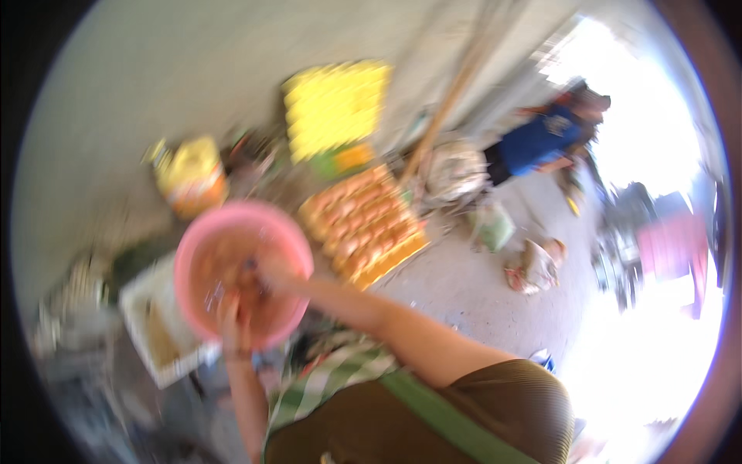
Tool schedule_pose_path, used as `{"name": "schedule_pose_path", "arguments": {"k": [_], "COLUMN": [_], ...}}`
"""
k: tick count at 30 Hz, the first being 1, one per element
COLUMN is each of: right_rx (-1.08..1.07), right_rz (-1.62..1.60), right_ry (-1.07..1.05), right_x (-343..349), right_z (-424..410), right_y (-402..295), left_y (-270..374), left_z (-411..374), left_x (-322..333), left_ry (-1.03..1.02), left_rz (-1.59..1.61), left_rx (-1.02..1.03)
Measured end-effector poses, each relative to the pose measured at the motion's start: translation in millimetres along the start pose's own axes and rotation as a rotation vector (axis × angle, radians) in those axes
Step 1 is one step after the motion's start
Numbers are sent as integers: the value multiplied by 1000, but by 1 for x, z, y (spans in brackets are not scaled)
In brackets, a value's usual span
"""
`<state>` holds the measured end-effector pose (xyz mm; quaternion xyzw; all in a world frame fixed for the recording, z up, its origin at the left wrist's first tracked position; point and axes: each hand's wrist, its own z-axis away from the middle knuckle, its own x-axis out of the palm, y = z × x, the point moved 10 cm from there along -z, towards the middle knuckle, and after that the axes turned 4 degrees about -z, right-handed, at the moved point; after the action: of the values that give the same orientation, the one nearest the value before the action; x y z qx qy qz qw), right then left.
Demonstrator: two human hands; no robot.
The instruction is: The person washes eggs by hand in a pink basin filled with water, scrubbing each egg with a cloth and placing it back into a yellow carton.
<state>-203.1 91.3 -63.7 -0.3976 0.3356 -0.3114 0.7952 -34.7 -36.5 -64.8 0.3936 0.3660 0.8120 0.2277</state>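
Note:
Both my hands reach into a pink plastic basin (pixel 302 243) holding brownish, wet-looking contents. My left hand (pixel 232 319) is over the basin's lower edge, its fingers pointing inward. My right hand (pixel 272 269) comes in from the right and is inside the basin, near its middle. Motion blur hides the fingertips and whatever they may touch. Right beside the basin stands a stack of egg trays filled with brown eggs (pixel 365 217). To the basin's lower left lies a white foam box (pixel 165 371) with something brownish inside.
Yellow egg trays (pixel 339 107) lean at the wall. A yellow and orange container (pixel 194 177) stands above the basin. A pale sack (pixel 455 171), a greenish bag (pixel 493 226) and another bag (pixel 533 267) sit on the floor to the right. A person in a blue shirt (pixel 542 139) is farther off.

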Motion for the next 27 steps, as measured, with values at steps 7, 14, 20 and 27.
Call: {"name": "schedule_pose_path", "arguments": {"k": [7,14,20,27], "right_rx": [-658,-734,-435,-353], "right_rz": [121,321,345,408], "right_ry": [62,168,-35,-111], "right_x": [16,41,23,32], "right_z": [90,78,28,28], "right_y": [-108,-123,-73,-37], "left_y": [-21,-12,-6,-3], "left_z": [-25,-38,-42,-37], "left_x": [0,64,81,84], "left_ry": [159,-13,-46,-74], "left_rz": [227,145,118,105], "left_rx": [-111,-145,-162,-162]}}
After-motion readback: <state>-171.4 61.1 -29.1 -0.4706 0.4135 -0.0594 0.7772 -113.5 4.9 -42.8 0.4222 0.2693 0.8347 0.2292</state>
